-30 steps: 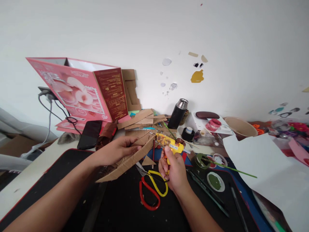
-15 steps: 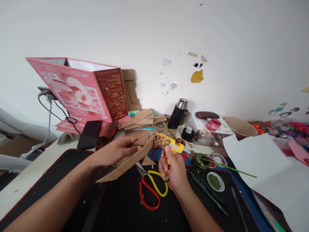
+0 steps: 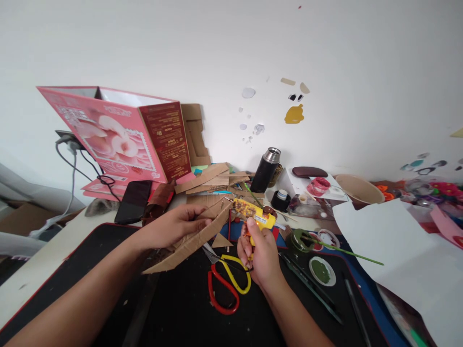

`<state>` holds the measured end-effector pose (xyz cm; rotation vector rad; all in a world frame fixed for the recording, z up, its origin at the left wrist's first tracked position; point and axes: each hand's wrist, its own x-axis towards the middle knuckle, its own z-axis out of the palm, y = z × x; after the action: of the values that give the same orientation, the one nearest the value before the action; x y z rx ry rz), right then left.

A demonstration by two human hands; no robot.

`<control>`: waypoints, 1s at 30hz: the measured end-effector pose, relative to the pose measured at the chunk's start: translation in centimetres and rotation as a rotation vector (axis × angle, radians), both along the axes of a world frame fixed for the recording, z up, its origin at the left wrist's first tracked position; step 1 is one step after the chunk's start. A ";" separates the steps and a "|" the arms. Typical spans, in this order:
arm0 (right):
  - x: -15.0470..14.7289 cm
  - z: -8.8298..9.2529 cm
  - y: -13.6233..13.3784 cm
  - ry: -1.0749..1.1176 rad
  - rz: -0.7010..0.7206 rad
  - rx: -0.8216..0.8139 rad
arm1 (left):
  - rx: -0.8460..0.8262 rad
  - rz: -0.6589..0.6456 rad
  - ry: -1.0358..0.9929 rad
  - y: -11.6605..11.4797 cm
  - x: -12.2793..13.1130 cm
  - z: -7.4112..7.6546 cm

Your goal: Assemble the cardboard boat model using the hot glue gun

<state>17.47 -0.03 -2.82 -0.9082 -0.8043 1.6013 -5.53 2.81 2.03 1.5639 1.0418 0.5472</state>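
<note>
My left hand [image 3: 172, 225] grips a long brown cardboard piece [image 3: 188, 243], tilted up toward the right above a black mat [image 3: 181, 308]. My right hand [image 3: 260, 253] is closed around the handle of a yellow glue gun [image 3: 253, 214]. The gun's nozzle points left and touches the upper end of the cardboard. Red and yellow scissors [image 3: 226, 282] lie on the mat just below both hands. A small cardboard triangle [image 3: 221, 241] rests beside them.
A pink box [image 3: 119, 137] stands at back left beside a black phone [image 3: 134, 201] and cardboard scraps [image 3: 213, 178]. A black flask [image 3: 265, 169], paint dishes [image 3: 320, 271], a green stick [image 3: 343, 251], a bowl [image 3: 358, 190] and white paper [image 3: 398, 250] crowd the right.
</note>
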 end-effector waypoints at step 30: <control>0.0 -0.4 0.1 0.011 -0.011 -0.018 | 0.006 -0.015 -0.002 0.0 0.0 -0.2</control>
<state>17.45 0.02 -3.19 -0.9149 -0.7772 1.6055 -5.50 2.85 1.82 1.5753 1.0270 0.5417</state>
